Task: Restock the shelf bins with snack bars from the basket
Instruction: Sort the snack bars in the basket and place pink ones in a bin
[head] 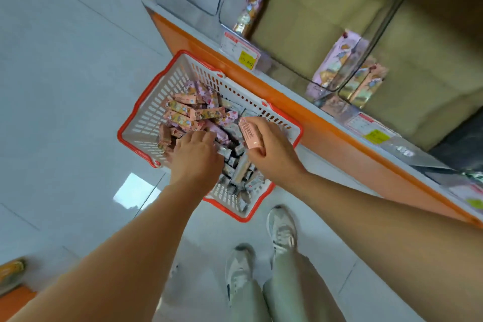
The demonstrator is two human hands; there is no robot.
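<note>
A white basket with a red rim (154, 110) stands on the floor against the shelf base, filled with several pink, peach and silver snack bars (183, 112). My left hand (194, 150) reaches down into the basket, its fingers curled among the wrapped bars; what it grips is hidden. My right hand (269, 144) is over the basket's right side and grips a pink snack bar box (249, 132). Clear shelf bins (337, 86) sit above on the shelf, holding a few pink packs (337, 60).
The shelf's orange front edge (300, 123) runs diagonally beside the basket, with price tags (241, 51) on it. Pale floor tiles (65, 86) spread to the left. My two feet in light sneakers (282, 230) stand just behind the basket.
</note>
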